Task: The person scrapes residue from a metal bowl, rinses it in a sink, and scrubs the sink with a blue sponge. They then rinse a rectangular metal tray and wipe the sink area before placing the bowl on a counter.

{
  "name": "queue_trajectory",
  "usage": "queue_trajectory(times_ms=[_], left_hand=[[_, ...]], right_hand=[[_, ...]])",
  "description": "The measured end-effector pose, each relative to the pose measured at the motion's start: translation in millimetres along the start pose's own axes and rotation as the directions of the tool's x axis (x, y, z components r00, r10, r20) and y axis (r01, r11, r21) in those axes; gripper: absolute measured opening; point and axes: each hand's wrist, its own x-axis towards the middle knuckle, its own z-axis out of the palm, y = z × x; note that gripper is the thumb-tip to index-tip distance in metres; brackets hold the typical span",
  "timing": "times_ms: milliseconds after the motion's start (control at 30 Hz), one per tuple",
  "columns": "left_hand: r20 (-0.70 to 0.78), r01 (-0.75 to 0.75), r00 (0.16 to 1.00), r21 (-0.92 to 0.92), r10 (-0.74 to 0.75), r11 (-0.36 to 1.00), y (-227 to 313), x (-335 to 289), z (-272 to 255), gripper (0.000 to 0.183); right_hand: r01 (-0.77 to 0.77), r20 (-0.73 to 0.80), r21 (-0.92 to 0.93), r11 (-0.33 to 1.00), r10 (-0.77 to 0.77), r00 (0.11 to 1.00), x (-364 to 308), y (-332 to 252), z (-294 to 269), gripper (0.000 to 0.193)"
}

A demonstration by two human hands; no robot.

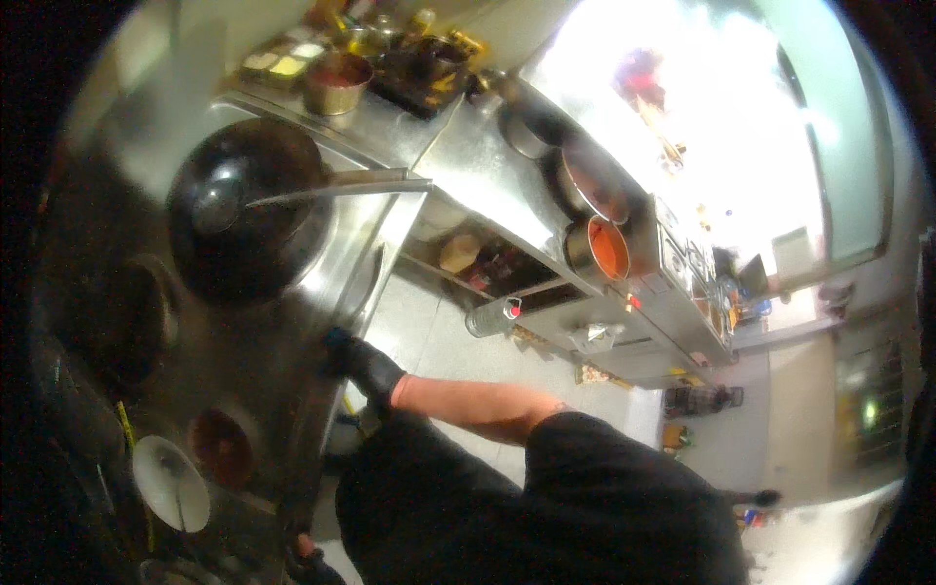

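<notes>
My right hand (369,369), in a black glove, is at the front edge of a metal cooking range (336,273). Its fingers blur into the dark edge beside a small bluish patch, so their grip cannot be made out. Low in the picture my left hand (310,561), also dark-gloved, is only partly visible near the same edge, its fingers in shadow. A large black wok (249,258) sits on the range beyond my right hand. In it rests a ladle (216,203), its long handle leaning out over the rim. Nearer my left hand are a white bowl (156,478) and a reddish-brown round container (221,448).
Another dark round pan or burner (146,322) is beside the wok. A steel counter (487,161) bears a metal pot (338,86), several pans and a pot of orange-red sauce (609,249). A cylindrical metal can (487,320) stands below, near the tiled floor (444,341).
</notes>
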Motion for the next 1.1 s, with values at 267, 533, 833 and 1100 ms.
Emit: queue_trajectory(times_ms=[267,533,833,1100], left_hand=[[0.120,-0.100,0.988,-0.018,0.101,0.995,34,2,20,0.033],[0.062,-0.059,0.996,-0.169,0.071,0.984,103,-13,87,0.039],[0.136,-0.127,0.974,-0.323,0.179,0.938,77,2,112,0.036],[0.056,-0.162,0.985,-0.051,0.164,0.986,139,-2,132,0.029]], right_hand=[[0.296,0.090,-0.325,0.898,-0.282,0.955,-39,55,38,0.060],[0.143,0.311,-0.243,0.959,-0.062,0.948,-61,98,66,0.051],[0.049,0.393,0.110,0.993,-0.089,0.915,-24,17,-48,0.099],[0.016,0.467,-0.079,0.997,0.023,0.884,30,-3,-115,0.048]])
